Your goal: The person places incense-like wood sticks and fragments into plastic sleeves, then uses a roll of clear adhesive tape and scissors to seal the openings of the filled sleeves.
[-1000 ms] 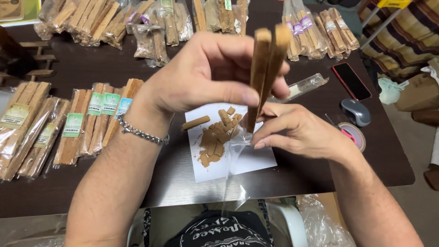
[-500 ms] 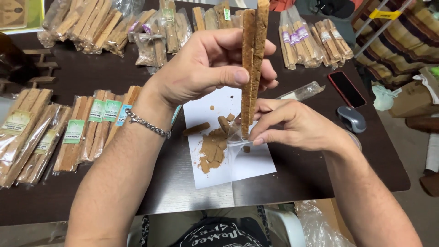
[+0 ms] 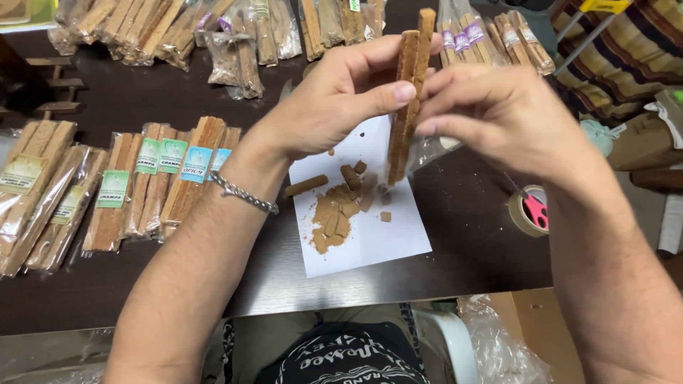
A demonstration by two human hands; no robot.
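Two long brown sticks (image 3: 409, 92) stand nearly upright above a white paper sheet (image 3: 377, 245) on the dark table. My left hand (image 3: 334, 99) pinches them between thumb and fingers near their upper half. My right hand (image 3: 501, 114) is at their right side, fingertips touching the sticks and a clear plastic sleeve (image 3: 427, 151) around their lower part. On the paper lie brown crumbs and broken stick pieces (image 3: 336, 213). A chain bracelet (image 3: 242, 193) circles my left wrist.
Bagged bundles of sticks with green and blue labels (image 3: 153, 178) lie at the left, and more bags (image 3: 213, 35) line the far edge. A tape roll with a pink cutter (image 3: 528, 211) sits at the right. Crumpled plastic (image 3: 498, 341) lies below the table edge.
My right hand rose from the lower end of the sticks to their middle, pulling the clear sleeve upward. The sticks dropped slightly, and the phone and mouse are now hidden behind my right hand.
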